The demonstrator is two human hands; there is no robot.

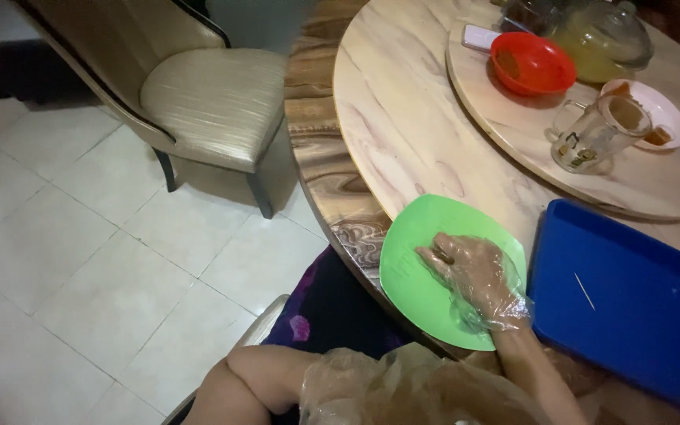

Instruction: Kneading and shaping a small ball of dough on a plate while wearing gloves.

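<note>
on the near edge of the round marble tabletop (pixel 403 126) sits a green plate (pixel 415 267), and everything else is easiest placed from it. the right hand (pixel 478 275), sheathed in a thin clear plastic glove, lies across the plate's right half with fingers spread and pressed flat on the surface; its grip is wide and holds nothing that shows (a small dark speck near the fingertips could be a crumb, too small to tell). the left hand (pixel 340 386) is below the plate, down at the lap, bundled in the same crinkled plastic, and whether its grip is closed or loose cannot be told. just right of the plate, nearly touching its rim, lies a blue tray (pixel 631 315) with one thin pale stick on it. beyond the plate, on the raised turntable (pixel 513 149), stand a red bowl (pixel 530 63), a glass mug (pixel 598 134) and a white saucer (pixel 663 110), all well apart from the plate; a lidded glass pot (pixel 604 39) is farther back. left of the plate, off the tabletop, an upholstered chair (pixel 206 102) stands on the tiled floor.

by the look of it, the step in hand is wiping or pressing at the plate's face. a next move would call for the plate to be steadied, since it overhangs the edge a little and could slide under a sideways push.
</note>
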